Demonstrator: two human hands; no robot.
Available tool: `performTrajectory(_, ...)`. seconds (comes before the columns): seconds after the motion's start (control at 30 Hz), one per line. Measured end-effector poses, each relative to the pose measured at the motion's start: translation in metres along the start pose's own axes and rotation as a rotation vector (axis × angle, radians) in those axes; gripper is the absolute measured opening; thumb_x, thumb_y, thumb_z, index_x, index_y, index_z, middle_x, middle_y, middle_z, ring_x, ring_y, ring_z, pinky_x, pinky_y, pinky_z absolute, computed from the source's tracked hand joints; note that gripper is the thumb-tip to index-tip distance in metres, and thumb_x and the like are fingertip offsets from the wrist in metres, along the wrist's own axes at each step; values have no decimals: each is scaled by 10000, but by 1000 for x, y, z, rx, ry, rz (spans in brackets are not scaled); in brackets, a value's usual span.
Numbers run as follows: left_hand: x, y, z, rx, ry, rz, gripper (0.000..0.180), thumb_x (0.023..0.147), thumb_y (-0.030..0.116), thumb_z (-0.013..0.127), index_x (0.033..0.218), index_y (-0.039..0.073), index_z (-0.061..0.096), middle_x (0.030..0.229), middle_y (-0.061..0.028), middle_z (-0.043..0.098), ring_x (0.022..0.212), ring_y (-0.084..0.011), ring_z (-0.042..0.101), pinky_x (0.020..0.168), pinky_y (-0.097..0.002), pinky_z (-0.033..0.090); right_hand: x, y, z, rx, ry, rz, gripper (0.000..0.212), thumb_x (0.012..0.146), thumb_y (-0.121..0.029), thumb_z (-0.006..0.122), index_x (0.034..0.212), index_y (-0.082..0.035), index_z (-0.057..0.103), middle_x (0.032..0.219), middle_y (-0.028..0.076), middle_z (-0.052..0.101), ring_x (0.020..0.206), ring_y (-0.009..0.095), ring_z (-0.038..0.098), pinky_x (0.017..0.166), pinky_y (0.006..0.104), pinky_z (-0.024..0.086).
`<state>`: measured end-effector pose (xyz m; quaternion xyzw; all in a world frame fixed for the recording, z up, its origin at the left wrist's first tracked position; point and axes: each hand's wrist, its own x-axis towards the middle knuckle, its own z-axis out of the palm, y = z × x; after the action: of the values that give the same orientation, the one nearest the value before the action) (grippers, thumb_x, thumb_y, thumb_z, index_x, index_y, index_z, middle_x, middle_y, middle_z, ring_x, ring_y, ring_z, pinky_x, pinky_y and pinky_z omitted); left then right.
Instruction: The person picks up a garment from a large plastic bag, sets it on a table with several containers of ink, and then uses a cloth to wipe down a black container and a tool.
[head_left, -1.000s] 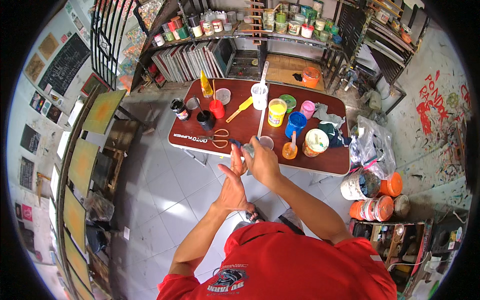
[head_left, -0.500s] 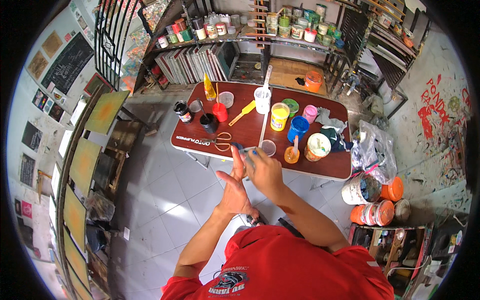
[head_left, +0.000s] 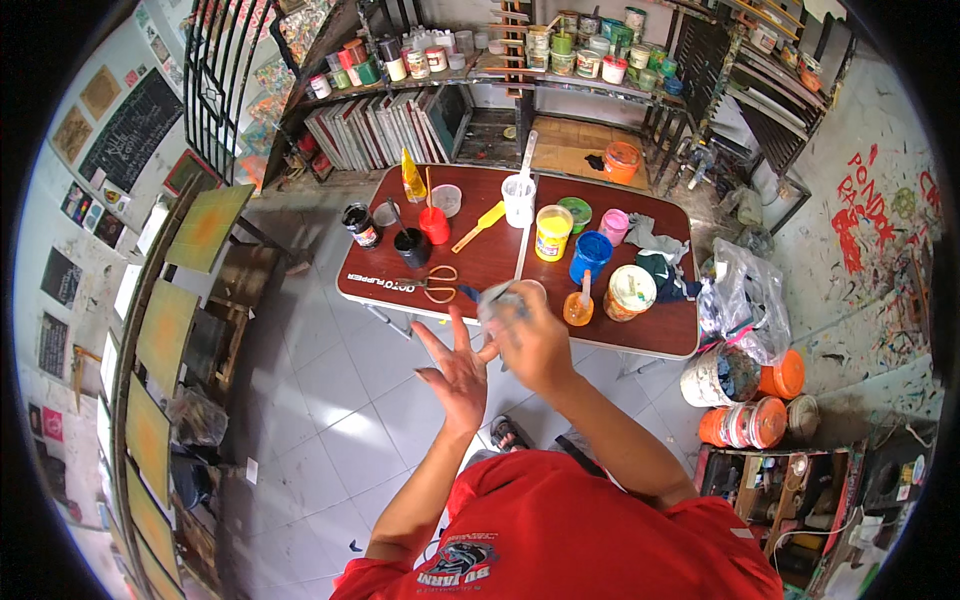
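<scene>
Spread apart now are the fingers of the left hand point(head_left: 460, 378), which half a second ago stood close together against the other hand; more of the grey cloth point(head_left: 503, 303) shows as well. That left hand is palm up and open, its thumb toward nine o'clock, with nothing lying on the palm. Curled fingers of the right hand point(head_left: 537, 345) close around the cloth, near the table's front edge.

From the hands, the white container point(head_left: 519, 203) at twelve o'clock bears a pale spatula. At one o'clock the yellow tub point(head_left: 553, 236) holds yellow paint, and beyond it toward two the blue tub point(head_left: 590, 260) shows blue. An orange cup point(head_left: 577, 311) with a stirrer stands at two, near a white tub point(head_left: 630, 295) with whitish contents. At eleven are a red cup point(head_left: 433, 227) with a stick and a black cup point(head_left: 410, 250) whose dark contents cannot be made out.

The right hand partly covers a clear cup point(head_left: 538, 288). Motion blurs the cloth, and whether it touches the left hand's farther fingers cannot be told.
</scene>
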<state>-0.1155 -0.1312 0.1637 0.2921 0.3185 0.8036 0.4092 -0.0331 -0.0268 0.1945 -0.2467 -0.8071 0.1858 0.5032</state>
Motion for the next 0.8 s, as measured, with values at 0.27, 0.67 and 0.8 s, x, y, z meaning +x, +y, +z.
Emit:
performTrajectory(0.27, 13, 20, 14, -6, 25, -120, 944, 774, 933, 134, 1555, 449, -88, 1660, -40, 116, 1394, -477, 354, 1177, -584, 81, 10, 26, 12, 129, -380, 421, 464, 957, -371, 599, 680, -4, 659, 617, 144, 628, 598, 286, 634, 561, 418, 492)
performTrajectory(0.67, 20, 31, 13, -377, 239, -160, 1041, 748, 939, 341, 1553, 295, 201, 1519, -34, 354, 1417, -355, 304, 1112, -681, 156, -13, 31, -1, 399, -117, 687, 418, 1008, -348, 527, 954, 49, 648, 986, 186, 668, 938, 293, 643, 813, 407, 505)
performTrajectory(0.8, 24, 34, 13, -452, 188, -201, 1088, 737, 916, 442, 1533, 202, 240, 1473, -93, 363, 1328, -350, 372, 1097, -577, 283, -14, 12, 11, -21, -44, -248, 199, 909, -192, 637, 892, 3, 668, 815, 122, 662, 708, 301, 655, 639, 413, 528)
